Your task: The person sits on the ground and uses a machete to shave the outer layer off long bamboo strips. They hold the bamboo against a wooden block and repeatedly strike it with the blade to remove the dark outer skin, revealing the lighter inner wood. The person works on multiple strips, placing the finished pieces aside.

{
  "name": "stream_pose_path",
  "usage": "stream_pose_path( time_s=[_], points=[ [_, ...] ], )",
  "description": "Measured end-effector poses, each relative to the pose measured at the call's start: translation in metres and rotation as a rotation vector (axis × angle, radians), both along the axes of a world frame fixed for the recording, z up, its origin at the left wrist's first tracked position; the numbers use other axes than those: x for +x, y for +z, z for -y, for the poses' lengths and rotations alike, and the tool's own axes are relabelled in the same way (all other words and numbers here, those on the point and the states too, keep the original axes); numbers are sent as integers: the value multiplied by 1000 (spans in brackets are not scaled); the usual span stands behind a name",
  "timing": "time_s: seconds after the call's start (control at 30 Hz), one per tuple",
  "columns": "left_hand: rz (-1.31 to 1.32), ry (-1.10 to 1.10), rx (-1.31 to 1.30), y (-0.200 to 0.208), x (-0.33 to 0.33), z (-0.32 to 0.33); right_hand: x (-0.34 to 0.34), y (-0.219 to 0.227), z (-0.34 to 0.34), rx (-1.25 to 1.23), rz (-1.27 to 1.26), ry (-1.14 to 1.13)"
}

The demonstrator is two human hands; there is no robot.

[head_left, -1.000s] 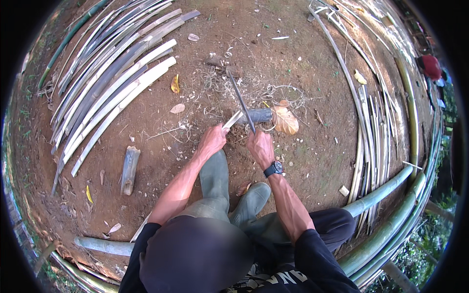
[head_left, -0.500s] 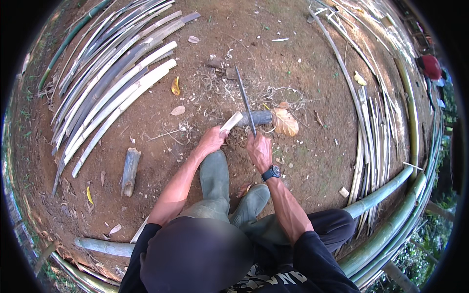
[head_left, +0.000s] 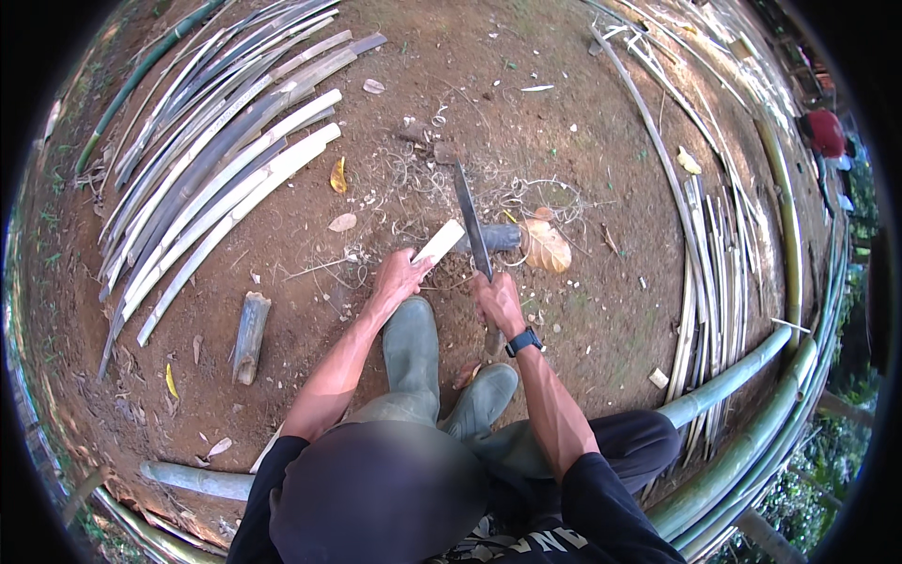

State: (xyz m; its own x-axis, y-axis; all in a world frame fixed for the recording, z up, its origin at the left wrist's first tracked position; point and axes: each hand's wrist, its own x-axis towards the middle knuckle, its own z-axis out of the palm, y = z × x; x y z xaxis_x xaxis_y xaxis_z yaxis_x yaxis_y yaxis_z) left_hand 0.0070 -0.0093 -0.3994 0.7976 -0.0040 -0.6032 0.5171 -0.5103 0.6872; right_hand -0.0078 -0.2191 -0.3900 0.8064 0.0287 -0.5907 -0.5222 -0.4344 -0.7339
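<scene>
My left hand point(head_left: 399, 278) is closed around the lower end of a pale split bamboo piece point(head_left: 440, 242), which slants up to the right. In my right hand point(head_left: 500, 305), the fingers wrap the handle of a machete point(head_left: 471, 212). Its dark blade points away from me, just right of the bamboo piece; I cannot tell whether they touch. Behind both lies a short grey bamboo log point(head_left: 501, 237) on the ground, partly hidden by the blade and the bamboo piece. A large dry brown leaf point(head_left: 545, 246) rests against the log's right end.
Long split bamboo strips point(head_left: 221, 202) lie stacked at the left, with a short bamboo stub point(head_left: 250, 338) nearer me. More thin strips point(head_left: 719, 291) and green bamboo poles point(head_left: 728, 376) lie at the right. Curly shavings point(head_left: 413, 169) litter the soil ahead.
My right hand has come slightly nearer me, and the machete blade now shows its broad side more. The bamboo piece has turned a little, showing more of its pale face.
</scene>
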Motion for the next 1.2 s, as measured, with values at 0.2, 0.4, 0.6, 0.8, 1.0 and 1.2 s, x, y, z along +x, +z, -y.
stream_pose_path(
  time_s=[0.2,0.4,0.6,0.8,1.0,1.2],
  points=[
    [205,-103,180,-24,-9,0,0,15,-4,100,-53,-28],
    [-8,-4,-45,11,4,-8,-2,10,3,160,-60,-36],
    [306,-199,386,32,-1,-11,-3,11,2,202,-81,-51],
    [15,-107,-305,66,23,1,-6,4,5,193,-42,-39],
    [-298,29,-536,88,31,-21,-6,2,5,170,-60,-15],
    [-620,-77,-1119,90,26,-44,-5,2,5,198,-92,-60]
  ],
)
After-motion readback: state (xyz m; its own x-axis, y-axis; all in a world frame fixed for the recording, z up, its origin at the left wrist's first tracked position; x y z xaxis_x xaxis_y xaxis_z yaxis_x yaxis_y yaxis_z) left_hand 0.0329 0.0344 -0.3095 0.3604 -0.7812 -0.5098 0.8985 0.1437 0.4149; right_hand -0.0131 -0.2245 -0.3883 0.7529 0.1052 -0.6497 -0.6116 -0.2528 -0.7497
